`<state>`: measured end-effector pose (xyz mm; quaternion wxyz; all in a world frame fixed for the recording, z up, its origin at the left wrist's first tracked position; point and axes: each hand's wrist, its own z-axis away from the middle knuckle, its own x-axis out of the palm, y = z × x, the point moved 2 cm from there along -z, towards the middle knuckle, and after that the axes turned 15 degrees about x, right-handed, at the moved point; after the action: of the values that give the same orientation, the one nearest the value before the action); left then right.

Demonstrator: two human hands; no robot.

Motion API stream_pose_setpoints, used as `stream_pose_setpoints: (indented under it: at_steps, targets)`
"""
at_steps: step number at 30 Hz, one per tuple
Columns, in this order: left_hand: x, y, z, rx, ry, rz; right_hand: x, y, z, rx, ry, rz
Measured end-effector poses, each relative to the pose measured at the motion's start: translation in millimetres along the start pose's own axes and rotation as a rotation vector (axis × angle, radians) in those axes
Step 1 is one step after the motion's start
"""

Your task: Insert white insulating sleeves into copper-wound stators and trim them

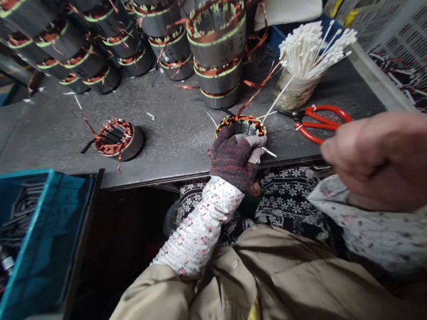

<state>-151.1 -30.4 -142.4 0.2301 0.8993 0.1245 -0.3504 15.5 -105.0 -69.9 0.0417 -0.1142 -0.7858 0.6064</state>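
Copper-wound stator core [239,125] sits at the near edge of the grey workbench [177,133], and every other place here is told from it. The left hand [233,159], in a dark knitted glove, is curled over the core's near rim, fingers clamped on it, likely to keep it steady against the bench edge. A thin white cable tie [275,100] runs up and to the right from the core's top. The right hand [394,158], bare, is raised close to the camera, right of the core and nearer to the person; it is closed into a loose fist, but blur hides whether it pinches the tie's far end, so I cannot tell.

Just right of the core lie red-handled scissors [323,121], within easy reach. Beyond them a bundle of white ties [310,52] stands in a clear bag, heads fanned up. Behind the core rise stacks of finished stators [215,46], cut off by the top edge. Left of the core, well apart, lies a second single stator [116,138]. Far left and lower, a blue bin [36,247] holds dark parts too dim to name.
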Motion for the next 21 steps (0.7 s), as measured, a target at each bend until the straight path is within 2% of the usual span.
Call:
stream_pose_setpoints:
  at_steps: [2,5,7,8,10,15,18,20,21]
  targets:
    - [-0.8,0.3,0.5,0.005,0.034,0.016,-4.6,0.2,-3.0,0.032,0.036,0.07]
    - [-2.1,-0.9,1.5,0.008,0.042,0.004,8.6,31.3,-13.6,0.191,-0.109,0.47]
    - [-2.0,-2.1,2.4,0.005,0.022,-0.032,19.7,50.9,-17.2,0.198,-0.144,0.636]
    - [-1.6,-2.4,2.8,0.002,0.017,-0.051,23.5,55.4,-16.9,0.18,-0.144,0.644]
    - [-0.3,-2.3,3.7,0.003,0.019,-0.073,24.7,52.1,-12.7,0.14,-0.142,0.546]
    - [1.6,-0.5,6.4,0.02,0.071,-0.072,6.8,20.2,-8.2,0.083,-0.093,0.217]
    - [-2.8,-3.4,8.8,0.029,0.09,-0.062,9.4,25.9,-10.6,0.207,-0.243,-0.037]
    - [-6.0,-5.4,9.5,0.077,0.03,-0.075,13.1,35.3,-5.7,0.353,-0.338,-0.189]
    - [-7.1,-6.0,9.5,0.101,-0.003,-0.087,13.0,38.9,-1.6,0.424,-0.343,-0.242]
